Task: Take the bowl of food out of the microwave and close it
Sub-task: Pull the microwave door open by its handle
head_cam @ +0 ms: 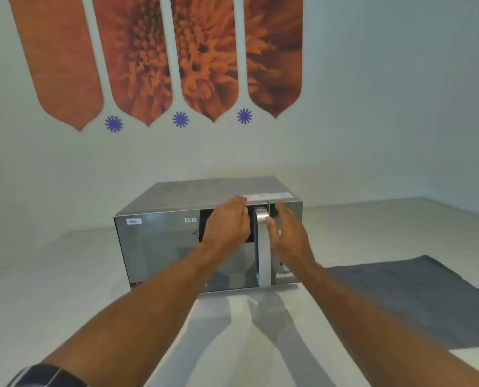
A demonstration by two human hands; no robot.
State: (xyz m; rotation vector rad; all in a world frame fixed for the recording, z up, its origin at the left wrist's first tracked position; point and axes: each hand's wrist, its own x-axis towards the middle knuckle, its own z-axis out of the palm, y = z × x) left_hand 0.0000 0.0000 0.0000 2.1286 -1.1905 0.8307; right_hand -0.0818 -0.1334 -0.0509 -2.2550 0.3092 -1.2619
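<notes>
Microwave (204, 238): door shut; bowl unseen, I judge inside. My left hand (227, 224) flat on door, bracing. My right hand (285, 233) open, empty, beside handle (262, 247), positioned to pull.

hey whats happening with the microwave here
A person is reaching both hands to the front of a silver microwave on a pale counter. The left hand rests flat against the upper door, and the right hand is open beside the vertical door handle, thumb touching it. The door looks shut, and no bowl is in view. A dark cloth lies to the right.
</notes>
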